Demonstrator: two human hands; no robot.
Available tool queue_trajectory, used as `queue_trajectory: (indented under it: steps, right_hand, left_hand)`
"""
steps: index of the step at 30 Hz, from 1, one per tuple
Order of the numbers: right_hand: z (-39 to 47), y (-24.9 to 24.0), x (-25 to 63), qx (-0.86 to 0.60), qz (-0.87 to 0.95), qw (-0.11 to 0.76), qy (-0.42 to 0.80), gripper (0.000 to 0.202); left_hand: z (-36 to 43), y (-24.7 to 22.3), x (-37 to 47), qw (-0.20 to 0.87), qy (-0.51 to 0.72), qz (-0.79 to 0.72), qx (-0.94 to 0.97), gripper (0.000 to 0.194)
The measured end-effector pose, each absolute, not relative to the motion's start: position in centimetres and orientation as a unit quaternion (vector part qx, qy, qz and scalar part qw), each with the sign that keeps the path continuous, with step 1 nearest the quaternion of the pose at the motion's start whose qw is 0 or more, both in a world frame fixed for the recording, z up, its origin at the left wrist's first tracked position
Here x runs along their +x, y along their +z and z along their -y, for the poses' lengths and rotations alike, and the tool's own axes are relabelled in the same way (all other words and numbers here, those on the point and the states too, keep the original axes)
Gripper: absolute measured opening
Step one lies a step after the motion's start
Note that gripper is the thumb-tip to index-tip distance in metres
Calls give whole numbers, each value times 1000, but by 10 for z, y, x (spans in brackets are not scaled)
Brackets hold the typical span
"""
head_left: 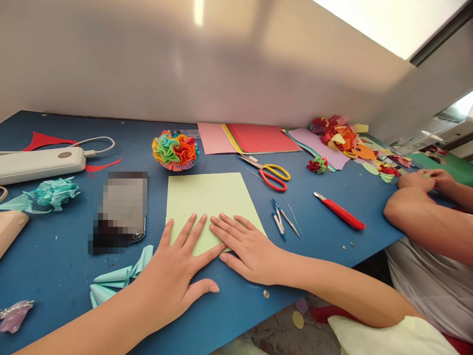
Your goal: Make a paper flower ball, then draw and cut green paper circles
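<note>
A pale green sheet of paper (207, 197) lies flat on the blue table, its near edge partly covered by my hands. My left hand (185, 266) rests on the sheet's lower left part with the fingers spread and the thumb out over the table. Beside it, my right hand (247, 246) lies flat on the lower right part, fingers stretched out and nearly touching the left forefinger. Neither hand grips anything. Beyond the paper sits a multicoloured ball of ruffled paper (175, 151). Folded turquoise paper (114, 278) pokes out from behind my left forearm.
Right of the sheet lie scissors (269, 173), a compass (285, 217) and a red utility knife (342, 213). Coloured sheets (262, 138) are stacked at the back. Leftward are a phone (123, 207) and a white power bank (44, 163). A co-worker's arms (428, 217) rest at the right.
</note>
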State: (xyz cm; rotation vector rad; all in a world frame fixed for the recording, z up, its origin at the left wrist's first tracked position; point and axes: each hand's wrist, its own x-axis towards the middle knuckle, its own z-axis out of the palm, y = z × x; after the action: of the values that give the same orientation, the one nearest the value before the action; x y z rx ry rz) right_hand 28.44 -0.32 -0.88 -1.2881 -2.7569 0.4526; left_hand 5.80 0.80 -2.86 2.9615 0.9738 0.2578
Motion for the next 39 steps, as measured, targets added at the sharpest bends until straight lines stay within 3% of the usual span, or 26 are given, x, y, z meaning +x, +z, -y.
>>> queue_trajectory:
  steps: [13,22,31,36,39]
  right_hand:
    - [4,-15,284,-412,905,31,98,56]
    - [8,-14,285,-400,910,36,100,54]
    - [12,-10,298,-442,890,6,115,56]
    - [6,-3,304,-436,899,-10,50,62]
    - [-3,-2,300,-384,922,-16,-38,53]
  left_hand:
    - [10,-32,59,-64,136,-287,946,63]
    - [12,-29,62,-34,100,-291,951,57]
    - [24,-32,45,-51,107,-330,937,63]
    - [6,-32,37,-70,126,-312,939,54]
    - [-8,-31,43,-48,77,-310,946,46]
